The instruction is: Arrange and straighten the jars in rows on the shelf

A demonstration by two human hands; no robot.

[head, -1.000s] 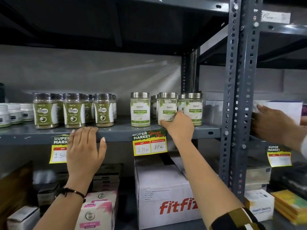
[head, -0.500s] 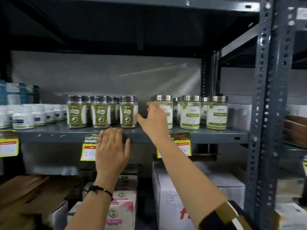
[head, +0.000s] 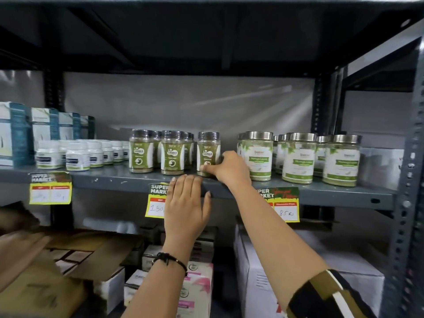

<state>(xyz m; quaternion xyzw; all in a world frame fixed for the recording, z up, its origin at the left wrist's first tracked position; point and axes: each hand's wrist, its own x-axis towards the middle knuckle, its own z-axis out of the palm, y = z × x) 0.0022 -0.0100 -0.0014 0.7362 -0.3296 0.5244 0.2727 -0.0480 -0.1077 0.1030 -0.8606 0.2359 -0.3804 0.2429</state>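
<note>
The right hand (head: 226,167) curls around the base of a round, dark-lidded Gaska jar (head: 208,152) of green powder, upright near the grey metal shelf's (head: 110,177) front edge. The left hand (head: 185,203) lies flat and open, empty, against that front edge. A bare gap separates this jar from the steel-lidded moringa jars (head: 298,157) toward the right end.

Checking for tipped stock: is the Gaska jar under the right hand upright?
Upright: the Gaska jar stands base-down on the shelf, lid up.

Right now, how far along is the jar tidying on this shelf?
The silver-lidded jars at the right already stand in neat rows. The right hand is touching the rightmost dark-lidded jar, which stands apart from its neighbours. The left hand rests at the shelf edge. That jar's spacing looks left.
</note>
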